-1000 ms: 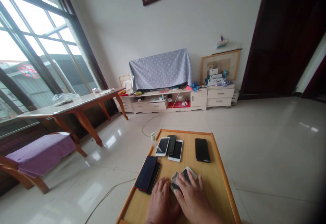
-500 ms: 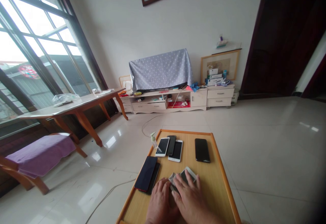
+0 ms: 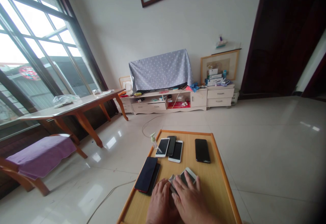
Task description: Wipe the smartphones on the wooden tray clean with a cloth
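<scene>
**Near end, on the low wooden table (image 3: 185,134) with orange-brown edging:**

- Left hand (image 3: 161,205): fingers slightly curved, resting at the near side of a grey cloth (image 3: 172,183). Whether it grips cannot be told.
- Right hand (image 3: 189,200): fingers spread and lying over the cloth and a pale-framed smartphone (image 3: 190,174). The phone lies tilted on the tabletop, partly under those fingers, at the near end of the table and right of centre. No firm grip can be confirmed.
- Stacked pair: a dark-screened smartphone (image 3: 146,174) overlapping a black smartphone (image 3: 154,179), near the left edge, just beside the left hand.
- Far row, left to right: a white-framed smartphone (image 3: 162,147), a black smartphone (image 3: 171,145) touching a white smartphone (image 3: 175,151), and, well apart, a black smartphone (image 3: 202,150).
- Pump bottle (image 3: 153,142): translucent, standing upright at the far left corner. Contents cannot be made out.

**Far end of the room:**

- Cream TV cabinet (image 3: 198,98): its open shelves hold small items and a red mat (image 3: 178,104).
- Polka-dot cloth (image 3: 160,69): draped over a shape on top of the cabinet.
- Stacked boxes (image 3: 213,77): on a cream drawer unit (image 3: 220,96).

**Left:**

- Wooden table (image 3: 76,108): holds a plastic bag (image 3: 65,99).
</scene>
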Available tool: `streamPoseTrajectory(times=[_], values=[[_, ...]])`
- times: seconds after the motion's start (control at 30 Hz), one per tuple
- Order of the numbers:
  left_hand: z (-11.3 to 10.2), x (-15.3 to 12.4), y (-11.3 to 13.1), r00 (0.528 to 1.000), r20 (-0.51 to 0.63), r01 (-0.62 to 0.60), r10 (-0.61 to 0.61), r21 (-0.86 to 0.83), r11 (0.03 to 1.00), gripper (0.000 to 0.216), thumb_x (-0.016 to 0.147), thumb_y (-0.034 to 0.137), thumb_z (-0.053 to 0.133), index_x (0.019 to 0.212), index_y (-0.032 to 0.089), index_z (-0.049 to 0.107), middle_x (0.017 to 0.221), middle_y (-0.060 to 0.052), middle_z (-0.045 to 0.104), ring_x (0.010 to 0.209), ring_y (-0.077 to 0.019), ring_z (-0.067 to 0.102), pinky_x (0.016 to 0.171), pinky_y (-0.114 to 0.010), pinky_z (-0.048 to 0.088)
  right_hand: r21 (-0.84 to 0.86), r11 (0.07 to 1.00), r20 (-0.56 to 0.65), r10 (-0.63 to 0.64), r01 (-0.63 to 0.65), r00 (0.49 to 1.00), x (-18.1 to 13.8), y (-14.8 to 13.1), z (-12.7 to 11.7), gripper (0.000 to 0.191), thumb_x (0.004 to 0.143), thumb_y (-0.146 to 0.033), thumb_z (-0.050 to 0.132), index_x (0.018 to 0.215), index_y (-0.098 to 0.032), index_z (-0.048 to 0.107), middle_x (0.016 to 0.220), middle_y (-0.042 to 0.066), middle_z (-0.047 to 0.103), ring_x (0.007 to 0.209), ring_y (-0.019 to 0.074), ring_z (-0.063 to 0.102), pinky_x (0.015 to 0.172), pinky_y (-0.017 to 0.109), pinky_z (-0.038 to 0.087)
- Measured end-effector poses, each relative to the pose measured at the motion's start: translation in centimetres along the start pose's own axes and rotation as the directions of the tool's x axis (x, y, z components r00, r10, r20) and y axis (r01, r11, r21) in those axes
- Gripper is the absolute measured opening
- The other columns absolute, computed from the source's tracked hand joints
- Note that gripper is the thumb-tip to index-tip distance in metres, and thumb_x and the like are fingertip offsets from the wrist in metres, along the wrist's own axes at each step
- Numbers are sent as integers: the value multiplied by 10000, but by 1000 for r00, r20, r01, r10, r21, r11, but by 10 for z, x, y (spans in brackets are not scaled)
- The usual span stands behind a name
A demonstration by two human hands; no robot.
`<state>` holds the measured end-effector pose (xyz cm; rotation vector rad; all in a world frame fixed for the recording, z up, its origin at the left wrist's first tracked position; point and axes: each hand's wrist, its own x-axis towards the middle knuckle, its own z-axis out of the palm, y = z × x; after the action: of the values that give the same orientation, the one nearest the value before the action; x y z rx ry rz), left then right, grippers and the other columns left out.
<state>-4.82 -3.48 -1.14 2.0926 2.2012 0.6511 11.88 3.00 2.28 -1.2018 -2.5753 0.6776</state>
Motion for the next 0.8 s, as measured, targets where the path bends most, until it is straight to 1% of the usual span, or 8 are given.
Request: streamPoseTrajectory(times=[0.1, 0.2, 0.3, 0.37, 0.5, 0.57, 0.67, 0.8], values=[[2, -1, -4, 1000, 16, -12, 11, 19, 1000, 556, 745, 248, 610, 1300, 204, 623, 1358, -124, 636, 1310, -297, 557, 1146, -480, 444, 53, 997, 48, -57, 55, 997, -5, -6, 0, 519, 1034, -522, 319, 1531, -397, 402, 1595, -22, 395, 1529, 369, 190, 1191, 718, 19], [2, -1, 0, 1000, -21, -12, 13, 8, 1000, 508, 787, 342, 634, 1275, 199, 631, 1354, -130, 633, 1307, -303, 556, 1130, -490, 460, -7, 1000, -19, 11, -11, 1000, -1, 0, -6, 517, 1040, -517, 292, 1518, -378, 434, 1575, -17, 431, 1530, 384, 171, 1176, 741, 0], [1, -1, 2, 999, -42, -4, 4, -8, 1000, 516, 786, 414, 660, 1252, 195, 638, 1344, -138, 634, 1302, -311, 557, 1120, -497, 471, -50, 996, -59, 67, -70, 996, 2, 4, -11, 517, 1037, -518, 298, 1506, -370, 456, 1570, -10, 439, 1527, 397, 171, 1167, 756, 23], [2, -1, -1, 1000, -26, -7, 6, -11, 1000, 517, 778, 350, 646, 1272, 199, 627, 1350, -129, 632, 1308, -300, 553, 1133, -488, 459, -16, 1000, -21, 23, -23, 1000, -1, 0, -12, 503, 1037, -519, 311, 1500, -389, 460, 1569, -20, 438, 1522, 398, 189, 1172, 750, 29], [5, -1, -10, 998, 61, -5, 6, -12, 1000, 581, 738, 241, 614, 1318, 192, 603, 1399, -130, 605, 1344, -293, 527, 1162, -474, 429, 67, 996, 113, -70, 63, 991, -12, -16, -13, 492, 1019, -485, 401, 1497, -390, 462, 1551, -3, 459, 1511, 410, 214, 1171, 757, 5], [5, -2, -11, 997, 80, 8, -7, -9, 1000, 585, 731, 233, 613, 1314, 188, 606, 1409, -135, 596, 1353, -301, 519, 1168, -487, 419, 72, 995, 122, -79, 70, 989, -16, -17, -15, 482, 1015, -492, 411, 1484, -403, 477, 1537, -7, 479, 1512, 413, 207, 1165, 768, 3], [2, -2, -4, 999, 39, 11, -11, -15, 1000, 540, 760, 302, 641, 1289, 195, 617, 1387, -138, 607, 1339, -313, 526, 1158, -511, 423, 25, 999, 38, -45, 45, 998, -15, -3, -17, 479, 1027, -540, 350, 1467, -419, 496, 1527, -25, 493, 1517, 404, 199, 1161, 772, 2], [-1, -2, 5, 999, -35, 10, -10, -21, 1000, 555, 764, 488, 701, 1237, 204, 641, 1343, -142, 626, 1298, -327, 557, 1113, -507, 469, -87, 990, -88, 101, -109, 991, -7, 22, -18, 521, 1024, -557, 325, 1470, -362, 511, 1552, -11, 459, 1522, 416, 167, 1148, 786, -14]])
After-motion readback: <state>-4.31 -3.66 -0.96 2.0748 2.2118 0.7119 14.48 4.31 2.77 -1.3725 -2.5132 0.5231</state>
